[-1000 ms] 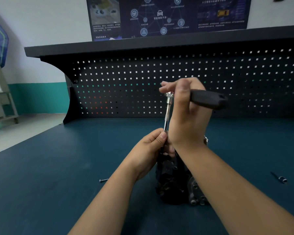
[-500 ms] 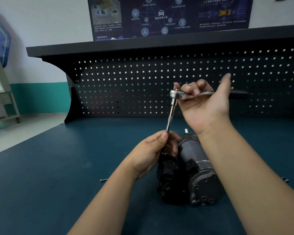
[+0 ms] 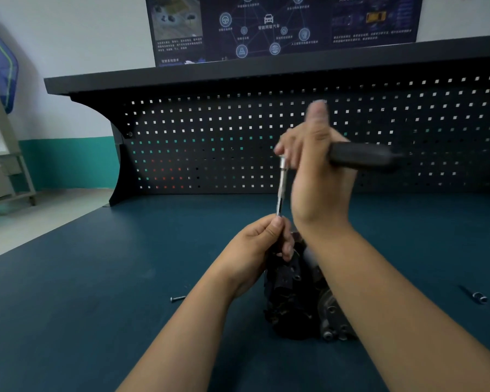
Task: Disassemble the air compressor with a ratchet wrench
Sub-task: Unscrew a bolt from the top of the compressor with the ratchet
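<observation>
One dark air compressor [image 3: 290, 295] lies on the blue surface [image 3: 96, 306] just below the middle of the view, its metal end cap toward five o'clock and partly hidden under the right forearm. Rising from its top, a slim silver extension bar [image 3: 280, 188] stands almost upright, leaning slightly toward one o'clock. The left hand [image 3: 259, 246] has its thumb and curled fingers pinched round the bar's lower end, right above the compressor. At the bar's top sits the ratchet wrench [image 3: 362, 157], its black handle pointing toward three o'clock. The right hand [image 3: 318, 179], blurred, has its fingers wrapped round the wrench near its head, thumb sticking up toward twelve o'clock. At nine o'clock from the compressor, well apart from it, a small screw [image 3: 178, 298] lies on the surface; at three o'clock, near the edge of the view, lies a small metal fastener [image 3: 477, 296]. Toward twelve o'clock a dark pegboard [image 3: 210, 142] backs the surface under a shelf [image 3: 181, 77], with a dark poster [image 3: 280, 24] on the wall above.
</observation>
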Tool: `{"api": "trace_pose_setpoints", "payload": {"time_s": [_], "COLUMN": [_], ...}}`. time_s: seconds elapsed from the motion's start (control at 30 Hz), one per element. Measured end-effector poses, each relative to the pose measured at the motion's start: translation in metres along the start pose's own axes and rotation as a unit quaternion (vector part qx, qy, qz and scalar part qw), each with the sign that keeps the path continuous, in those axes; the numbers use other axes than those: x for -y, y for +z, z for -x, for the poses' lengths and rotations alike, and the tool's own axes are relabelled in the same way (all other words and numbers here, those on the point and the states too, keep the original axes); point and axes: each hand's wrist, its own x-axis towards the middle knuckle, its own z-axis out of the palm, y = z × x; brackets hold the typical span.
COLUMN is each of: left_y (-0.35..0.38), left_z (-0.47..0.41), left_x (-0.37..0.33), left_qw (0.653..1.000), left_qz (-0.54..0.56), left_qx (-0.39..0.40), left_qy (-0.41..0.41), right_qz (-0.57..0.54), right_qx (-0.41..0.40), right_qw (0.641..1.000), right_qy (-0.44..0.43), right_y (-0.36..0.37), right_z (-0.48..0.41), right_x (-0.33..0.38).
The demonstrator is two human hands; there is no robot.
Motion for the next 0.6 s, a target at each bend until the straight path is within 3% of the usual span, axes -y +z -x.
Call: {"api": "trace_pose_setpoints", "payload": {"time_s": [0.1,0.23,0.3,0.37,0.47,0.53,0.6], "left_y": [0.001,-0.001,0.0,0.0,0.001,0.001,0.0], "left_z": [0.0,0.001,0.001,0.0,-0.001,-0.002,-0.003], "left_x": [-0.002,-0.002,-0.002,-0.002,-0.001,0.0,0.0], "left_qw": [0.999,0.998,0.997,0.997,0.998,0.999,1.0], "left_qz": [0.049,0.061,0.06,0.056,0.045,0.029,0.014], "left_qx": [0.01,0.029,0.039,0.042,0.034,0.027,0.02], "left_qy": [0.002,0.013,0.019,0.018,0.022,0.02,0.009], "right_qz": [-0.177,-0.357,-0.414,-0.432,-0.388,-0.293,-0.128], "right_qx": [-0.047,-0.047,-0.058,-0.07,-0.074,-0.064,-0.045], "right_qw": [0.977,0.894,0.846,0.826,0.865,0.931,0.988], "right_qy": [0.114,0.265,0.33,0.356,0.31,0.21,0.073], "right_y": [-0.01,-0.025,-0.029,-0.031,-0.026,-0.02,-0.015], "right_z": [-0.013,-0.028,-0.034,-0.037,-0.031,-0.02,-0.008], "right_x": [-0.006,-0.01,-0.012,-0.013,-0.013,-0.01,-0.007]}}
